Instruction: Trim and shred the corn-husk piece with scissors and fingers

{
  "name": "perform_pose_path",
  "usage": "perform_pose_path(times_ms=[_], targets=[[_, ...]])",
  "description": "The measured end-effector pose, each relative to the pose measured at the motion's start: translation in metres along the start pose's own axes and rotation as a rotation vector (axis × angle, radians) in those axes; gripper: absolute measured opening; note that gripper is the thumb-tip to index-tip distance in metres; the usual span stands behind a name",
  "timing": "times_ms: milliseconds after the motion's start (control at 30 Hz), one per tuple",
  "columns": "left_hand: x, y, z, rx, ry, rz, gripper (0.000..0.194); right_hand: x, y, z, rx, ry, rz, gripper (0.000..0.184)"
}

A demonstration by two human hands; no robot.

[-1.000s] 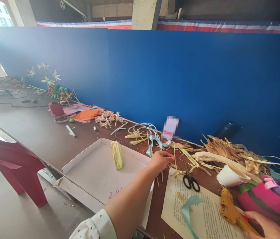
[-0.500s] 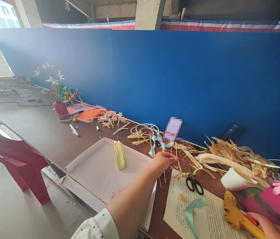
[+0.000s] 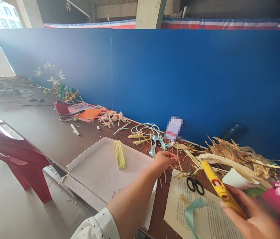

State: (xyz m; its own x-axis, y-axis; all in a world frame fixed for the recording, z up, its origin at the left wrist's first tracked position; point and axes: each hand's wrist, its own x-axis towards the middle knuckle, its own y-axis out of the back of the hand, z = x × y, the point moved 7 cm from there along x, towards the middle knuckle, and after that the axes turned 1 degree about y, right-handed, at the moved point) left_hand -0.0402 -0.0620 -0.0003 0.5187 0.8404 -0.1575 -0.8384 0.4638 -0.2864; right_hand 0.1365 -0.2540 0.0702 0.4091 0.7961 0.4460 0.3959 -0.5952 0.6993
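My right hand [image 3: 259, 212] grips a yellow hot glue gun [image 3: 208, 173], its nozzle pointing up and left over the husks. Stretched across the white box tray [image 3: 87, 169], my left hand [image 3: 163, 162] pinches a thin straw-coloured strip [image 3: 179, 165] between thumb and fingertips. Black-handled scissors [image 3: 195, 186] lie between the hands, partly on a printed sheet [image 3: 173, 205]. That sheet also carries a pale teal ribbon [image 3: 190, 215]. Inside the tray is a yellow-green husk piece [image 3: 120, 155] on a thin wire.
Dried corn husks [image 3: 241, 152] are heaped at the back right beside a white cup [image 3: 239, 179] and a pink item [image 3: 276, 202]. Blue cord [image 3: 152, 127] and scraps line the blue partition [image 3: 192, 76]. A dark red chair [image 3: 30, 162] stands left of the table.
My right hand has lifted the glue gun off the printed sheet and swung it up and left, toward my left hand. My left hand stays nearly still.
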Motion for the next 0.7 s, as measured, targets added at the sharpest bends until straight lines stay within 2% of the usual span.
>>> perform_pose_path(times_ms=[100,267,533,700], targets=[[-0.001,0.000,0.001,-0.004,0.000,0.009,0.013,0.001,-0.017,-0.020,0.013,-0.026,-0.071,0.036],[-0.003,0.001,0.004,0.005,0.025,0.043,0.010,-0.002,-0.037,-0.024,0.027,-0.038,-0.135,0.034],[-0.003,-0.002,0.005,-0.008,0.061,0.056,0.019,-0.001,-0.032,-0.051,0.008,0.117,-0.073,0.021],[-0.007,-0.006,0.008,-0.074,0.067,0.024,0.004,-0.001,-0.033,-0.057,0.019,0.103,-0.081,0.023]])
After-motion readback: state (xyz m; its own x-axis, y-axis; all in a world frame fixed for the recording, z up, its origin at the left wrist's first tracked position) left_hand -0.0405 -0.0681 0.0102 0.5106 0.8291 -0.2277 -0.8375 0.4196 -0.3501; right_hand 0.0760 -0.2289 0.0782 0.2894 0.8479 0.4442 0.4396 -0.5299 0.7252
